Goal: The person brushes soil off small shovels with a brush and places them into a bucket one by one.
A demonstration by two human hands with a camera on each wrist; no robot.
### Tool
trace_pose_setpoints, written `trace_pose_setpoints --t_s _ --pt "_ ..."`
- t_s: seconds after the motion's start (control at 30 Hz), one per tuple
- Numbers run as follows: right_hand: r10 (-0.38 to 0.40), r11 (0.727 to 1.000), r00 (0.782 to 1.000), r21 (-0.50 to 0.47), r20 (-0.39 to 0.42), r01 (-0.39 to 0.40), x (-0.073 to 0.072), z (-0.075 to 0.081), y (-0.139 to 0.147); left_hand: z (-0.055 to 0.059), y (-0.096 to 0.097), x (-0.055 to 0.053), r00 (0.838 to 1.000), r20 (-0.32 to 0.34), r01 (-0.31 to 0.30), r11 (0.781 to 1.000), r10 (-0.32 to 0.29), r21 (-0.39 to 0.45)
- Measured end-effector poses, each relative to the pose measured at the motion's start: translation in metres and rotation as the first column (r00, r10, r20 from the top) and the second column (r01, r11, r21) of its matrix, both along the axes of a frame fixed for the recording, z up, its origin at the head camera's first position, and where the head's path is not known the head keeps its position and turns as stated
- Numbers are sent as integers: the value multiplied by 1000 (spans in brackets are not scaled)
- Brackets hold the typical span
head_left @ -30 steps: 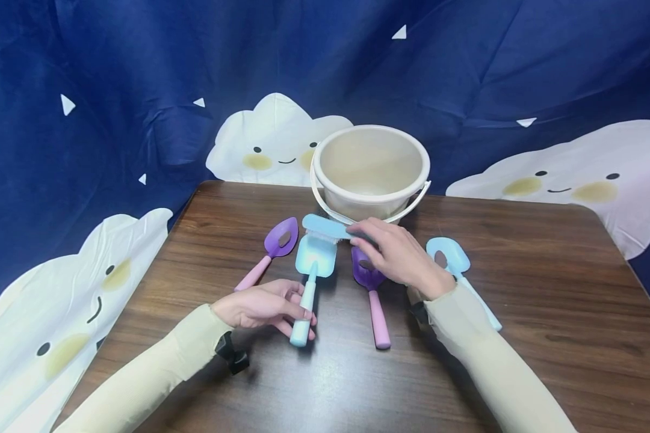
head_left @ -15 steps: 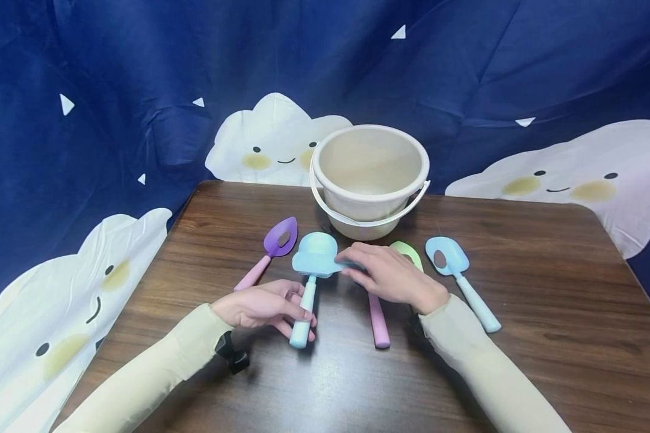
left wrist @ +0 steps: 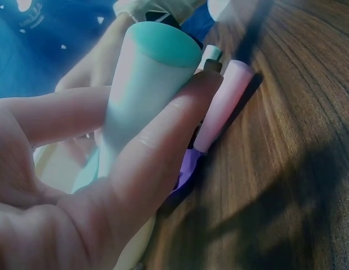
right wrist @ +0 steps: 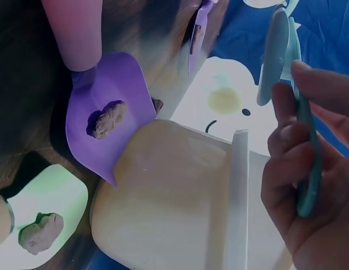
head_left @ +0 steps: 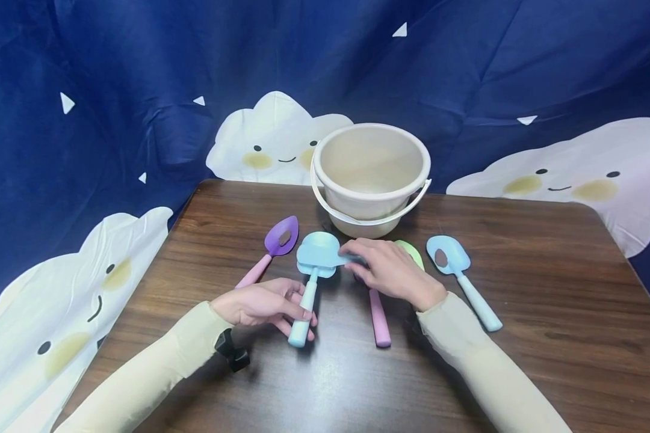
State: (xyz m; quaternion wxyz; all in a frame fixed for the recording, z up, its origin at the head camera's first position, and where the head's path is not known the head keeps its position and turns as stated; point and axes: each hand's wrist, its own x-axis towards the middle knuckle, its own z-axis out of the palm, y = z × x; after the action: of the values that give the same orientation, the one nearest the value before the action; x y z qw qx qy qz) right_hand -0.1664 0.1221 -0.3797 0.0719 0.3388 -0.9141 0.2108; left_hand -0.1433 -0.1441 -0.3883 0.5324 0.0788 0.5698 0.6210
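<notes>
Pinched by its handle in my left hand [head_left: 271, 304] is a light blue toy shovel [head_left: 306, 300], its blade pointing away from me. The left wrist view shows the thumb and fingers around the pale handle [left wrist: 142, 84]. My right hand [head_left: 392, 269] grips a light blue brush [head_left: 316, 256] laid across that blade, overlapping most of it in the head view. In the right wrist view, several fingers curl round the brush handle [right wrist: 307, 163]. Beneath the right hand lies a purple shovel with a pink handle [head_left: 380, 319]; the hand hides most of its blade.
A cream bucket [head_left: 365, 211] with a lowered handle stands behind. A purple trowel [head_left: 280, 237] lies left, a green shovel [head_left: 410, 251] partly behind the right hand, and another light blue shovel [head_left: 473, 304] right. Brownish lumps [right wrist: 110, 119] sit on these blades. A cloud-printed blue curtain [head_left: 141, 72] hangs behind.
The right hand has brought the brush from the blade's far edge back toward the handle, then slightly away again, uncovering the bucket's base. The left hand and its shovel stay almost still.
</notes>
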Motion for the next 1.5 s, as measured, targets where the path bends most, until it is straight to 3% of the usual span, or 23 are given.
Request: trace_pose_setpoints --t_s 0.27,0.57,0.77,0.97,1.23,1.5 --pt "-99 995 995 10 -8 99 -5 -1 2 1 2 -2 1000 2 20 1000 -20 -12" --pt "-171 985 979 6 -107 172 -9 -3 4 -2 2 -1 1000 4 17 1000 -17 -11" --pt "-193 981 979 -38 -60 191 -7 -3 6 -4 1 0 1000 11 3 1000 -3 7" --pt "-140 986 990 -86 33 142 -4 1 6 -2 0 -1 1000 -7 -14 999 14 29" --pt "-46 995 994 -78 101 54 4 4 6 -5 -1 -7 1000 -23 -13 1000 13 7" --pt "-19 998 994 -64 106 26 3 0 -4 -10 -10 -6 991 -132 24 999 -30 -44"
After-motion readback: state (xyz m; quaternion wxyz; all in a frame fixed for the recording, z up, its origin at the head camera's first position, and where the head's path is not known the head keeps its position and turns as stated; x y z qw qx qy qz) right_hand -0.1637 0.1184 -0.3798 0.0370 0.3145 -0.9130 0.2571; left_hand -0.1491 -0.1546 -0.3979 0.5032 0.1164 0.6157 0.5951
